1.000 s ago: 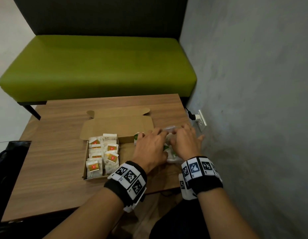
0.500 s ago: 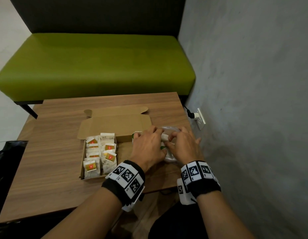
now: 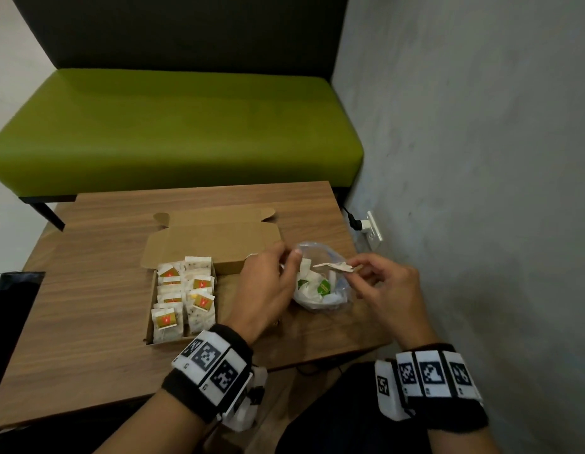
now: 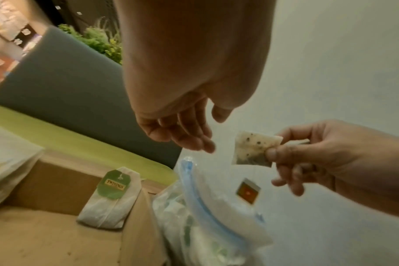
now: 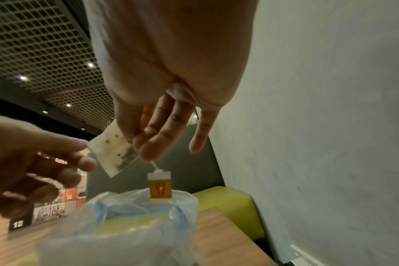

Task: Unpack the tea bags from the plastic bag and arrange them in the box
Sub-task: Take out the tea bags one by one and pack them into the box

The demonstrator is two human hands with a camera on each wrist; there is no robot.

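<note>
The open cardboard box [image 3: 230,290] lies on the table, its left part packed with several red-tagged tea bags [image 3: 186,296]. One green-tagged tea bag [image 4: 112,196] leans against the box's right wall. To the right of the box, the clear plastic bag [image 3: 330,296] sits with its mouth open and green-tagged tea bags inside. My right hand [image 3: 382,286] pinches a speckled tea bag [image 3: 332,267] above the plastic bag, and its red tag [image 5: 159,186] dangles on a string. My left hand [image 3: 268,290] hovers by the bag's left rim, fingers loosely curled, holding nothing.
The wooden table [image 3: 104,306] has bare surface left of the box and in front of it. A green bench [image 3: 173,132] stands behind it. A grey wall [image 3: 481,158] runs close on the right, with a plugged socket [image 3: 371,226]. A black bag [image 3: 9,306] sits at the far left.
Both hands were together on the plastic bag. They have since parted: the right hand has drawn a tea bag up out of the bag, and the left hand has let go.
</note>
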